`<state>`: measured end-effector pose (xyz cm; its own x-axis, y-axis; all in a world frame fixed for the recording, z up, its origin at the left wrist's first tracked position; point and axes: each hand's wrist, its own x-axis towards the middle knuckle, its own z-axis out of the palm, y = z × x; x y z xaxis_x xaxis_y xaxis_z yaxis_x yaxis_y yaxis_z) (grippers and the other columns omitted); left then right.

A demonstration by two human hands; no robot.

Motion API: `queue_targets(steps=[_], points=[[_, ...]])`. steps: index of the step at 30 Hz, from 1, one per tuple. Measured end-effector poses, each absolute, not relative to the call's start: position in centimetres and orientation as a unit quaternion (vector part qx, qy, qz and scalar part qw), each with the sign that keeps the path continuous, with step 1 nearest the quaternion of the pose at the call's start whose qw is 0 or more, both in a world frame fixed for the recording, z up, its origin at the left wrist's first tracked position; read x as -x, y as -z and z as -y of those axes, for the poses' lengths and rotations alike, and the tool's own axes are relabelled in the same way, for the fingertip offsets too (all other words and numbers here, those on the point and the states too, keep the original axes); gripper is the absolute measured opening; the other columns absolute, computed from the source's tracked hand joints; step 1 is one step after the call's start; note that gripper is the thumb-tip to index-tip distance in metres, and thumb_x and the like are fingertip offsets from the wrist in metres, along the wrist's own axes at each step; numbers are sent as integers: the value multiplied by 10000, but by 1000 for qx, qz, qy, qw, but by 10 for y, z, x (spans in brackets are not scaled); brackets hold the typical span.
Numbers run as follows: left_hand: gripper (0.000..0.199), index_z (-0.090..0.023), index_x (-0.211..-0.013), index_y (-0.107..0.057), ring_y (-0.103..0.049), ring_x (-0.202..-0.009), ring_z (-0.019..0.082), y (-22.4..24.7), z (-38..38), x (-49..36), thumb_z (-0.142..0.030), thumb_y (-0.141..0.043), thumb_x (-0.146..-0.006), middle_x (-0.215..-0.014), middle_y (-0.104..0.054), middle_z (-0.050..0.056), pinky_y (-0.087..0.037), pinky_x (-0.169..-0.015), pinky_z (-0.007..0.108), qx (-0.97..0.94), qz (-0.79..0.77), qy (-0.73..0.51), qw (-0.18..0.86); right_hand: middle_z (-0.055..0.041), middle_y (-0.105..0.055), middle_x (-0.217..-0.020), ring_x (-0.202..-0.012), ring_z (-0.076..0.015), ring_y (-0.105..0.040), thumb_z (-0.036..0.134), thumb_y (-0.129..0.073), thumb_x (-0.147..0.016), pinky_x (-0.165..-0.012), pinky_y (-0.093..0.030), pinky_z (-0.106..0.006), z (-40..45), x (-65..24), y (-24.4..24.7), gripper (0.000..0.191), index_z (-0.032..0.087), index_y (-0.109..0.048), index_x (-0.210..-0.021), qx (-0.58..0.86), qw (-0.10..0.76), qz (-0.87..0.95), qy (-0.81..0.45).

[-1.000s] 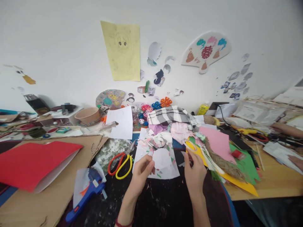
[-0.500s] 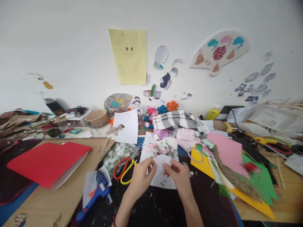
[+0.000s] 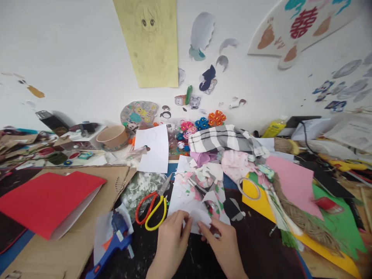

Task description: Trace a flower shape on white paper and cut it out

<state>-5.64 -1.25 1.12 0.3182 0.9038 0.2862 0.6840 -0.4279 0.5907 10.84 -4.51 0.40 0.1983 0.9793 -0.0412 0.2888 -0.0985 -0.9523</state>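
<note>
Between my two hands is a piece of white paper [image 3: 199,216], its near edge partly hidden by my fingers. My left hand [image 3: 173,238] pinches its left side with thumb and fingertips. On the other side, my right hand [image 3: 223,240] is closed on the paper's right edge, with the fingers curled under. Just beyond lies a white sheet [image 3: 178,199] strewn with paper scraps [image 3: 207,176] in pink, green, grey and white. Scissors [image 3: 155,205] with one red and one yellow handle lie left of the sheet, blades partly open.
A blue glue gun [image 3: 116,246] rests at the left, near cardboard [image 3: 72,232] and a folded red sheet [image 3: 52,201]. Rightward are a roll of tape [image 3: 249,188], twine [image 3: 296,213] and coloured paper [image 3: 293,180]. Checked cloth [image 3: 226,139] lies at the back.
The view has tilted down and come closer. My hands, with the white paper, have moved nearer to me, showing more of the scraps and a dark cut-out to the right.
</note>
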Motion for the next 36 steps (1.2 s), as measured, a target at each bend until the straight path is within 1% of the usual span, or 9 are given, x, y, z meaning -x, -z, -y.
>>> queue_targets(steps=[6, 12, 17, 19, 22, 26, 28, 31, 36], points=[[141, -204, -854, -591, -606, -591, 128, -4, 16, 63, -220, -539, -984, -696, -627, -18, -439, -578, 230, -811, -475, -315, 134, -24, -641, -470, -388, -153, -608, 529, -641, -874, -411, -439, -213, 49, -92, 0, 474, 187, -572, -553, 678, 422, 464, -383], [90, -213, -910, -597, -645, -655, 144, -2, 24, 66, -194, -548, -983, -750, -665, -7, -466, -630, 254, -815, -466, -329, 101, -12, -635, -466, -351, -132, -574, 526, -653, -868, -345, -361, -192, 51, -83, 2, 436, 171, -645, -615, 657, 420, 439, -447], [103, -226, -935, -607, -682, -676, 156, 7, 20, 84, -276, -541, -996, -783, -695, -8, -488, -641, 259, -799, -513, -299, 91, -24, -678, -533, -413, -135, -611, 524, -613, -900, -391, -393, -194, 55, -92, 6, 440, 168, -661, -646, 631, 416, 444, -481], [148, -235, -919, -614, -677, -649, 161, 8, 15, 90, -327, -531, -1001, -770, -695, -15, -480, -608, 262, -792, -543, -266, 84, -28, -692, -578, -470, -144, -630, 500, -611, -909, -444, -436, -211, 55, -102, 5, 409, 171, -689, -680, 645, 421, 456, -447], [200, -237, -894, -617, -677, -653, 179, 7, 8, 93, -364, -511, -1006, -767, -693, -9, -469, -591, 275, -777, -586, -223, 58, -20, -689, -627, -519, -146, -600, 481, -602, -928, -553, -486, -246, 52, -121, 5, 358, 177, -737, -795, 709, 433, 463, -310], [192, -202, -1077, -609, -714, -842, 238, 4, 3, 85, -348, -509, -1003, -981, -730, 63, -493, -704, 318, -749, -622, -229, -22, -47, -729, -827, -687, -188, -633, 458, -588, -949, -656, -490, -290, 42, -136, 8, 295, 202, -736, -946, 744, 367, 537, -150], [194, -191, -1123, -591, -707, -886, 241, 3, 2, 80, -319, -507, -1005, -1040, -719, 76, -491, -743, 327, -752, -611, -243, -35, -51, -712, -836, -773, -230, -639, 455, -615, -934, -661, -463, -311, 36, -136, 11, 265, 213, -722, -944, 755, 298, 579, -79], [121, -198, -1068, -592, -688, -850, 220, 2, 3, 71, -264, -514, -1002, -987, -707, 54, -477, -745, 324, -782, -566, -259, -17, -63, -697, -835, -825, -261, -627, 418, -607, -949, -673, -439, -333, 27, -133, 14, 238, 209, -693, -874, 756, 228, 614, -11], [99, -196, -1019, -612, -653, -815, 226, -2, 4, 42, -156, -536, -970, -919, -695, 47, -445, -704, 345, -825, -508, -246, -4, -68, -689, -813, -800, -253, -631, 390, -527, -1003, -708, -443, -353, 21, -135, 11, 289, 186, -687, -878, 741, 239, 627, 26]])
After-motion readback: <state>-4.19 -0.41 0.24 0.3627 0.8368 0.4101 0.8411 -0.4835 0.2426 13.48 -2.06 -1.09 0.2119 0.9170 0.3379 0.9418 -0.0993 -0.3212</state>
